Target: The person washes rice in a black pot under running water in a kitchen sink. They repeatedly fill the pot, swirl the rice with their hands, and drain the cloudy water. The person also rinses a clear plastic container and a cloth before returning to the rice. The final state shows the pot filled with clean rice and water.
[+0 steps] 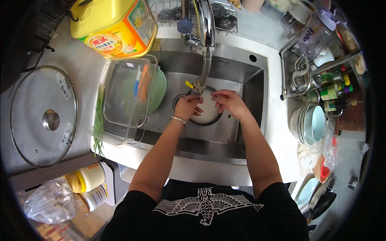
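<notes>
A round dark-rimmed pot (207, 119) stands in the stainless steel sink (211, 137), with cloudy whitish liquid (208, 110) inside. My left hand (187, 107) hovers over the pot's left side, fingers curved and apart, with a bracelet (179, 120) at the wrist. Just above its fingertips is the tap's nozzle (198, 86), which has a yellow lever; whether they touch I cannot tell. Over the pot's right side, my right hand (230, 103) has loosely bent, spread fingers and holds nothing. From the chrome tap (206, 33) a flexible hose (206, 64) runs down to the nozzle.
Left of the pot, a clear plastic container (120, 99) overlaps a green bowl (157, 90). Green scallions (99, 117), a glass lid (45, 141) and a yellow detergent jug (117, 33) are on the left counter. At right are stacked bowls (307, 125) and a metal rack (283, 75) of bottles.
</notes>
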Motion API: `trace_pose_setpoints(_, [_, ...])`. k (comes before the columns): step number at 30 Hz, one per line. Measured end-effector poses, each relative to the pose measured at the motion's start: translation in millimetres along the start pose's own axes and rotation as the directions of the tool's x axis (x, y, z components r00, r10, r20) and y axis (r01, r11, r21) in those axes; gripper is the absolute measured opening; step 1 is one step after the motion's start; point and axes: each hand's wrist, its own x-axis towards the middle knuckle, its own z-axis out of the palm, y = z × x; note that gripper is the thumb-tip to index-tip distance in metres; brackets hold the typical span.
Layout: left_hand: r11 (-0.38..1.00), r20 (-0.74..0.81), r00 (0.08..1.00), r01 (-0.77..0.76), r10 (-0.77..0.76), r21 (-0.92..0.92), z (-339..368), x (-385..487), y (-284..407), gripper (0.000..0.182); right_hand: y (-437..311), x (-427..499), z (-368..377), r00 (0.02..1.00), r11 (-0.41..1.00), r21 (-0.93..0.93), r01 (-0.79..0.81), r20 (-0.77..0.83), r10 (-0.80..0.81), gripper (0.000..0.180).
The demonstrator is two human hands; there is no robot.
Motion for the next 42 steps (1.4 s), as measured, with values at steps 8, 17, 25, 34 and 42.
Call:
trace_pose_setpoints(8, [0.838, -0.197, 0.963, -0.047, 0.182, 0.544, -27, -22, -13, 0.024, 67, -10, -2, 0.87, 0.709, -0.696, -0.115, -0.415, -0.266, 0.018])
trace_pose_setpoints(17, [0.794, 0.285, 0.953, 0.093, 0.104, -0.6, -37, -108, 37, 0.051, -11, -63, 41, 0.999, 0.994, 0.103, -0.027, 0.025, 0.025, 0.02])
trace_pose_setpoints(25, [0.665, 0.435, 0.886, 0.229, 0.161, -0.711, -27, -101, 22, 0.07, -19, -81, 102, 0.6, 0.399, -0.676, 0.62, 0.081, -0.796, 0.022])
trace_pose_setpoints(34, [0.62, 0.525, 0.851, 0.42, -0.016, -0.662, -7, -85, 14, 0.074, -3, -71, 76, 0.713, 0.625, -0.519, 0.583, -0.043, -0.7, 0.017])
trace_pose_setpoints(42, [0.863, 0.071, 0.987, 0.159, -0.143, -0.48, -23, -87, 12, 0.052, 4, -30, 13, 0.933, 0.776, 0.593, 0.216, 0.109, -0.343, 0.028])
